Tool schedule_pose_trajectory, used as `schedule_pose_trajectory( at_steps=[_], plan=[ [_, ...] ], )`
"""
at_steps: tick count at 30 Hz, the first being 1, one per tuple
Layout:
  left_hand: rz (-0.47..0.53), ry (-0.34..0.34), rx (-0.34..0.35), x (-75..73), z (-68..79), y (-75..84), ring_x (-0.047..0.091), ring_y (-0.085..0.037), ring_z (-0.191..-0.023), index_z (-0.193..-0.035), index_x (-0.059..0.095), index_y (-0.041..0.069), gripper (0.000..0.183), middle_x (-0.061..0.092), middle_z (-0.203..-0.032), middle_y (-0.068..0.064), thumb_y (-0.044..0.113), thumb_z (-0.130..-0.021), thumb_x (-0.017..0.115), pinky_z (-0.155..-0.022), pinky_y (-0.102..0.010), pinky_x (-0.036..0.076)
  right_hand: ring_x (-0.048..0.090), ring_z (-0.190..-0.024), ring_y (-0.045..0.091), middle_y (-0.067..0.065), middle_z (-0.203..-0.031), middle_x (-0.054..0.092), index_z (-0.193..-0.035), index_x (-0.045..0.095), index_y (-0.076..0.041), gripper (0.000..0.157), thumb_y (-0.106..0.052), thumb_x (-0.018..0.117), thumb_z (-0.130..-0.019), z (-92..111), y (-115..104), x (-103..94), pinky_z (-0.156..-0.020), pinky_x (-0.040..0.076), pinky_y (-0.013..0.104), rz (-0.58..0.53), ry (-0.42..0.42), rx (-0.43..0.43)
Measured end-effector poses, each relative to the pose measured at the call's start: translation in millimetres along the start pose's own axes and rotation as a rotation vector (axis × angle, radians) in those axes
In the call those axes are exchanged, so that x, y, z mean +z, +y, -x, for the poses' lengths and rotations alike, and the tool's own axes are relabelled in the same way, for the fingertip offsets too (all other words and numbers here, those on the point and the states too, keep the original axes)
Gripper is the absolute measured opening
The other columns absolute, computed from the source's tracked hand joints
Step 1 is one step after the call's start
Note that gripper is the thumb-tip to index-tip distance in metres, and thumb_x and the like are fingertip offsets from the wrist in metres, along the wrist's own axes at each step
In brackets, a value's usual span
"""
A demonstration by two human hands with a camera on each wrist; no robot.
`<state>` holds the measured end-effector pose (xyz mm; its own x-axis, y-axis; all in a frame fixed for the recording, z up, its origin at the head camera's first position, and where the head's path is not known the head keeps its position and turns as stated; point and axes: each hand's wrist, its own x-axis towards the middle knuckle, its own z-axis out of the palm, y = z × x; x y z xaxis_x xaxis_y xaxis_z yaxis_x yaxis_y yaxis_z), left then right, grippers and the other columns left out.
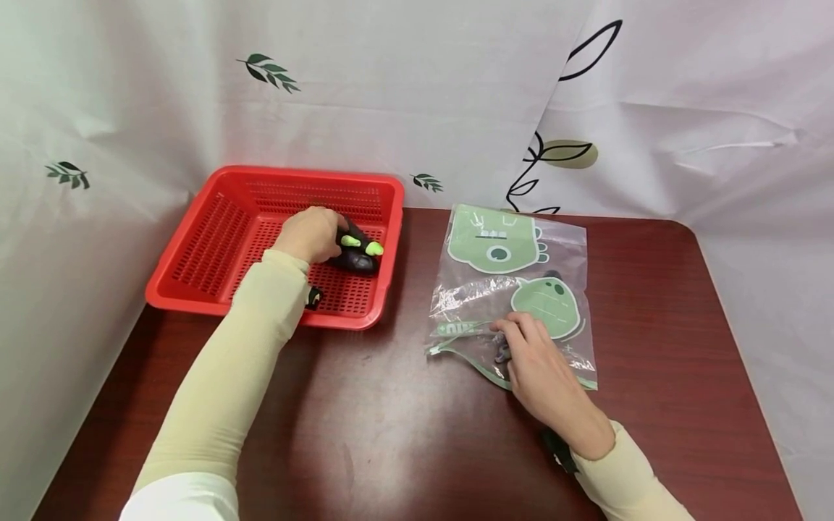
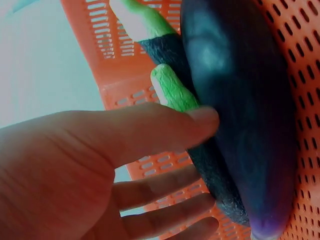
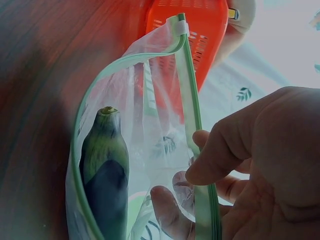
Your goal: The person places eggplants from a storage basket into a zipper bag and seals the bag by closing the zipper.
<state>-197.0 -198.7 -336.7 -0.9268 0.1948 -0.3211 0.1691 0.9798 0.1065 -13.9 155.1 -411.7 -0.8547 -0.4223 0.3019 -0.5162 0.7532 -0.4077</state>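
Note:
My left hand (image 1: 311,233) reaches into the red basket (image 1: 215,310). Its thumb lies over a slim eggplant (image 2: 212,170) with a bright green stem end, and the fairly straight fingers point at that eggplant's other side. Alongside are a second green-ended eggplant (image 2: 162,47) and a fat, glossy dark eggplant (image 2: 245,105). My right hand (image 1: 544,373) pinches the upper rim of a clear zip bag (image 1: 449,289) between thumb and fingers, holding its mouth apart. Inside the bag an eggplant (image 3: 106,170) with a greenish top shows, its lower part cut off by the right wrist view.
The basket stands at the back left of the dark wooden table (image 1: 365,434), against a white curtain (image 1: 365,87) with leaf prints. On the right half lies the bag, printed with green cartoon shapes, its white slider (image 1: 434,350) at the left end of the zip.

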Motion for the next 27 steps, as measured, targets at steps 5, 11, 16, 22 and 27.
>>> schedule_pose_trajectory(
  at_steps=[5,11,16,22,27],
  plan=[
    [-0.017,0.017,0.015,3.2,0.8,3.0,0.061,-0.038,-0.111,-0.128,0.066,0.005,0.044,0.064,-0.126,-0.022,0.005,-0.083,0.07,-0.085,-0.056,0.05,0.052,-0.099,0.033,0.014,-0.116,0.053,-0.117,0.06,-0.002,0.04,0.011,0.047,-0.081,0.1,0.3,0.0,-0.084,0.048,0.043,0.001,0.007,-0.001],
    [-0.02,0.059,0.011,3.4,3.9,1.1,0.063,-0.037,-0.105,-0.123,0.069,0.005,0.036,0.067,-0.121,-0.021,0.009,-0.087,0.071,-0.08,-0.055,0.052,0.052,-0.099,0.033,0.014,-0.117,0.053,-0.117,0.06,-0.002,0.041,0.01,0.047,-0.081,0.4,0.0,0.5,-0.084,0.048,0.043,0.004,0.004,0.002],
    [-0.031,0.091,0.008,3.3,6.1,0.5,0.065,-0.037,-0.1,-0.117,0.07,0.004,0.029,0.069,-0.115,-0.019,0.015,-0.09,0.071,-0.076,-0.056,0.053,0.052,-0.1,0.033,0.014,-0.117,0.053,-0.117,0.06,-0.002,0.041,0.011,0.046,-0.08,0.5,-0.1,0.6,-0.085,0.047,0.043,0.0,0.004,0.001],
    [-0.061,0.119,0.009,3.1,7.3,1.4,0.067,-0.037,-0.095,-0.11,0.072,0.005,0.023,0.071,-0.108,-0.019,0.018,-0.091,0.071,-0.074,-0.056,0.053,0.052,-0.1,0.034,0.014,-0.116,0.053,-0.116,0.06,-0.002,0.041,0.01,0.046,-0.081,0.9,-0.4,0.8,-0.084,0.048,0.044,0.0,0.002,0.001],
    [-0.069,0.158,0.017,2.3,7.9,0.8,0.068,-0.036,-0.086,-0.103,0.073,0.005,0.018,0.072,-0.099,-0.019,0.017,-0.091,0.07,-0.07,-0.055,0.054,0.052,-0.101,0.034,0.014,-0.117,0.053,-0.117,0.06,-0.003,0.041,0.01,0.046,-0.081,1.0,-0.7,0.9,-0.084,0.048,0.044,0.0,-0.005,0.01]
  ],
)
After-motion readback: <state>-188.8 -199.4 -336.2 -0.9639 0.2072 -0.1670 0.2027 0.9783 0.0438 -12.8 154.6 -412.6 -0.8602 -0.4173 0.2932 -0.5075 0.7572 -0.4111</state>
